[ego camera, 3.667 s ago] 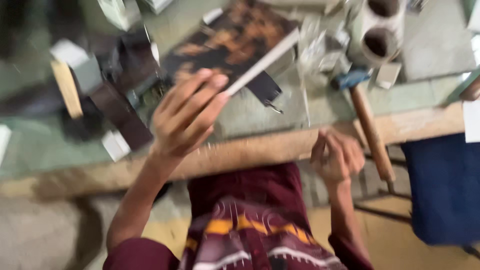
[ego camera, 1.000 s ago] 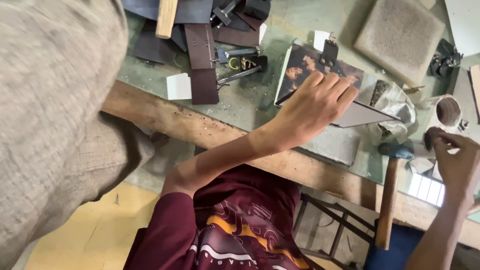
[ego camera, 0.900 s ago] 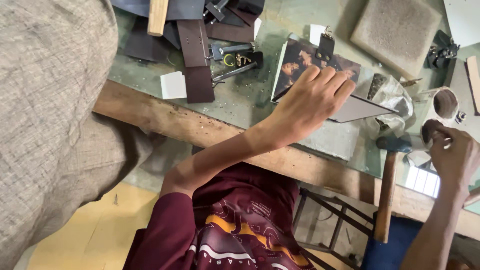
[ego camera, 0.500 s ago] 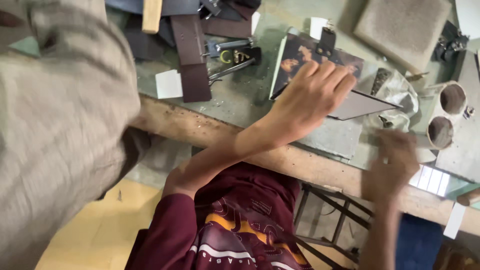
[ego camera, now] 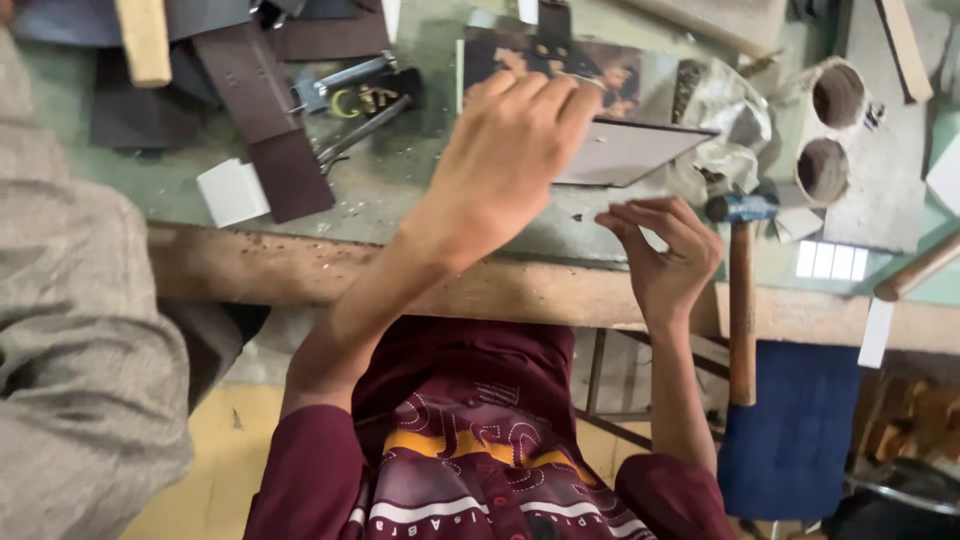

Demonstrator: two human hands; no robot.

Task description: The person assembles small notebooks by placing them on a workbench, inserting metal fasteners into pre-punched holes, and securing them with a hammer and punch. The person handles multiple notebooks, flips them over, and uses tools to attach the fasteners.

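At the desk's (ego camera: 300, 275) wooden edge, the right hand (ego camera: 668, 258) curls half-closed, holding nothing, just beside one hammer (ego camera: 741, 290). The left hand (ego camera: 515, 150), fingers together, presses one flat dark sheet (ego camera: 625, 150). Beyond stand two round cups (ego camera: 830, 130).

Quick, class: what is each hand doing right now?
Left hand: open, fingers resting flat on the thin grey sheet on the green workbench.
Right hand: fingers curled at the bench edge; whether it holds anything cannot be told.
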